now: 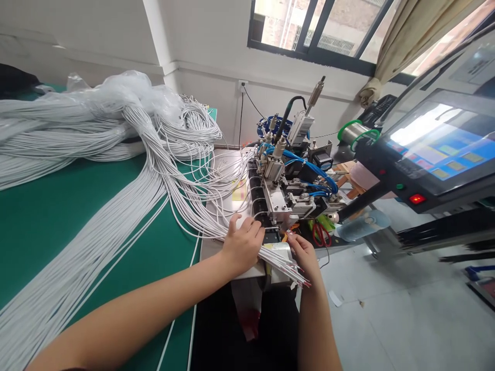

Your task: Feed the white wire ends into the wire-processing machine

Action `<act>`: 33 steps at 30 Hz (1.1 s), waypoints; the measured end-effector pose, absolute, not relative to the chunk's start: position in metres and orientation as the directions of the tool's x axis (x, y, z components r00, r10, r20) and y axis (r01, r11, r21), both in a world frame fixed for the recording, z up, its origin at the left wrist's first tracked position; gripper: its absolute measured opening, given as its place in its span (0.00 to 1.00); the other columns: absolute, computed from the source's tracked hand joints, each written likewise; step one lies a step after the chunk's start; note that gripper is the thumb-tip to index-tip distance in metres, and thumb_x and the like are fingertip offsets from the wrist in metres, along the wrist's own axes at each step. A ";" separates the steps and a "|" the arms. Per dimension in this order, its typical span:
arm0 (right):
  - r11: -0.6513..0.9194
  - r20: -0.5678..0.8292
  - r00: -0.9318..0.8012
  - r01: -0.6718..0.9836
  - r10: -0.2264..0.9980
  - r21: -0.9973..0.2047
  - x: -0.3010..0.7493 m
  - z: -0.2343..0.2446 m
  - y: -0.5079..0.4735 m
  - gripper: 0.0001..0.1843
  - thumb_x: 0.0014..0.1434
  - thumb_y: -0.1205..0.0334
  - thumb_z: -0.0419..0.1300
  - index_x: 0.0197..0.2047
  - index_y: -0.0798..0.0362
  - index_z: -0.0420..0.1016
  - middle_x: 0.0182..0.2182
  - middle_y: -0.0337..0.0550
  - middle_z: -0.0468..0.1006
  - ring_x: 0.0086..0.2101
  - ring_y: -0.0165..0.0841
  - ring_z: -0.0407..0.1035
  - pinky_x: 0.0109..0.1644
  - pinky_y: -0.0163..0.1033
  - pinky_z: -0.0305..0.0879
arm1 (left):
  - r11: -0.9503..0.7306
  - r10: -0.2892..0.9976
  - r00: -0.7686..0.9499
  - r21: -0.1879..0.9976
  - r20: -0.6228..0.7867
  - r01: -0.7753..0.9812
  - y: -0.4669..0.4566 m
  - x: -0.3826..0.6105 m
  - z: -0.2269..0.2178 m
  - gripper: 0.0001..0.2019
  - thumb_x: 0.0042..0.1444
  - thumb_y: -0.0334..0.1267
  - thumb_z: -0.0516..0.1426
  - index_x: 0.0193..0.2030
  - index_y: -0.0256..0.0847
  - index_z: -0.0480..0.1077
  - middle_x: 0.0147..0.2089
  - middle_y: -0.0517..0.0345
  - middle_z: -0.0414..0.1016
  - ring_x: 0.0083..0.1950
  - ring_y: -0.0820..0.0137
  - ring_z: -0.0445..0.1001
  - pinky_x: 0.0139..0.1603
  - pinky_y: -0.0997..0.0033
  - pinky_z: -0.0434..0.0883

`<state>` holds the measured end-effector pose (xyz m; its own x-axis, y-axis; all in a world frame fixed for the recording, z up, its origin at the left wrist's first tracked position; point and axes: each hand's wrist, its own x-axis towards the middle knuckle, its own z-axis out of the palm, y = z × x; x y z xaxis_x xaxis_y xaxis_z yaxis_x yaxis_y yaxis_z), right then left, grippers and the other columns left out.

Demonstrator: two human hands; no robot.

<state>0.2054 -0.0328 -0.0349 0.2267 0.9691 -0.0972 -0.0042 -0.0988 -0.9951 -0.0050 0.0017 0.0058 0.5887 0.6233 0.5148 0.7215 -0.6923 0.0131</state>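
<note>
My left hand [243,246] is closed over a bundle of thin white cables [280,259], near their cut ends. The reddish tips of these cables stick out to the right, below my right hand. My right hand [304,253] is in a pinch at the front of the machine [276,198], beside a small orange piece. What lies between its fingertips is too small to make out. Single white cables run from the loose bunch across a black toothed track [257,193] on the machine, just beyond my left fingers.
Long white cables [143,129] spread over the green table [104,193] at left. At right are a touch screen [444,144] on an arm, a spool of metal wire [353,133], red-handled scissors [322,234] and a clear plastic bottle [365,224].
</note>
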 end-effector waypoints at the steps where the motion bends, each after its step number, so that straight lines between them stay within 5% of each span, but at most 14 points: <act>1: -0.102 -0.100 0.231 -0.004 0.968 -0.995 0.210 -0.036 -0.038 0.21 0.53 0.45 0.64 0.23 0.53 0.67 0.18 0.31 0.57 0.20 0.26 0.49 0.24 0.33 0.47 | -0.678 0.638 0.575 0.018 0.512 0.735 0.001 -0.005 0.006 0.16 0.50 0.31 0.54 0.47 0.38 0.70 0.47 0.48 0.73 0.51 0.58 0.67 0.58 0.47 0.50; 6: -0.034 -0.008 0.164 0.155 0.986 -0.987 0.228 -0.018 -0.063 0.15 0.59 0.49 0.61 0.29 0.53 0.72 0.23 0.36 0.65 0.24 0.29 0.57 0.27 0.34 0.53 | -0.689 0.623 0.580 0.017 0.525 0.724 -0.001 -0.007 0.009 0.24 0.48 0.30 0.55 0.55 0.39 0.68 0.55 0.47 0.70 0.54 0.56 0.66 0.57 0.47 0.50; 15: 0.152 0.102 -0.125 0.521 0.987 -0.840 0.224 0.025 -0.086 0.07 0.60 0.57 0.62 0.35 0.50 0.78 0.33 0.44 0.75 0.27 0.32 0.62 0.29 0.37 0.58 | -0.755 0.514 0.590 0.002 0.623 0.655 0.000 -0.010 0.009 0.20 0.48 0.28 0.54 0.49 0.43 0.71 0.49 0.52 0.73 0.49 0.61 0.69 0.54 0.51 0.51; 23: 0.205 0.273 0.047 0.543 0.961 -0.814 0.217 0.020 -0.071 0.10 0.62 0.56 0.59 0.32 0.51 0.74 0.28 0.42 0.73 0.28 0.34 0.65 0.32 0.37 0.60 | -0.797 0.390 0.597 -0.069 0.701 0.600 -0.001 -0.009 0.014 0.12 0.59 0.29 0.51 0.44 0.45 0.72 0.41 0.60 0.75 0.38 0.71 0.69 0.54 0.57 0.50; 33: 0.108 0.155 0.202 0.228 0.967 -0.968 0.199 0.007 -0.036 0.15 0.62 0.48 0.57 0.34 0.50 0.69 0.25 0.36 0.65 0.25 0.30 0.58 0.29 0.35 0.55 | -0.800 0.327 0.603 -0.126 0.728 0.587 -0.001 -0.009 0.017 0.10 0.64 0.30 0.51 0.46 0.41 0.72 0.28 0.63 0.72 0.32 0.73 0.68 0.56 0.58 0.51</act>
